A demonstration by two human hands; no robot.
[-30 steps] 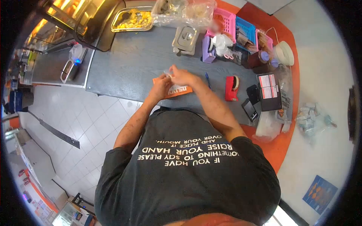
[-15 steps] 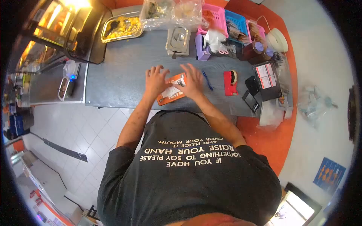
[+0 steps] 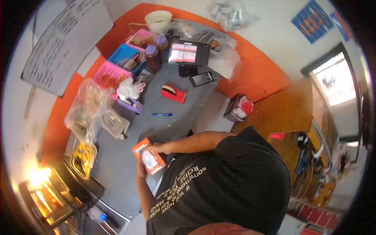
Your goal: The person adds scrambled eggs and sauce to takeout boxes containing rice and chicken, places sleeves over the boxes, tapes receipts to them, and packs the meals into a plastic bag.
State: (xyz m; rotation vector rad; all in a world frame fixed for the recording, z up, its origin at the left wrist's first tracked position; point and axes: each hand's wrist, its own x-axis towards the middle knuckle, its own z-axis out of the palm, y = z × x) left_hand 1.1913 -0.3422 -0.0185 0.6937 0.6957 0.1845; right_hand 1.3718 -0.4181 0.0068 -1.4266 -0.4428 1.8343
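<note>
Since you've got both hands on that orange-and-white box (image 3: pixel 150 160), it's sitting right between them, tilted at an angle at the near edge of the grey counter (image 3: pixel 117 156), close to your black shirt (image 3: pixel 235 176). Your left hand (image 3: pixel 141 169) is wrapped on its left side, and your right hand (image 3: pixel 159 148) has its upper right edge, so you're pretty much pinching it from two sides. Fingertips are too blurry to sort out, and I can't tell if the bottom touches the counter. Your blue pen (image 3: pixel 161 114) lies beyond the box, with the red tape dispenser (image 3: pixel 174 94) farther out.
</note>
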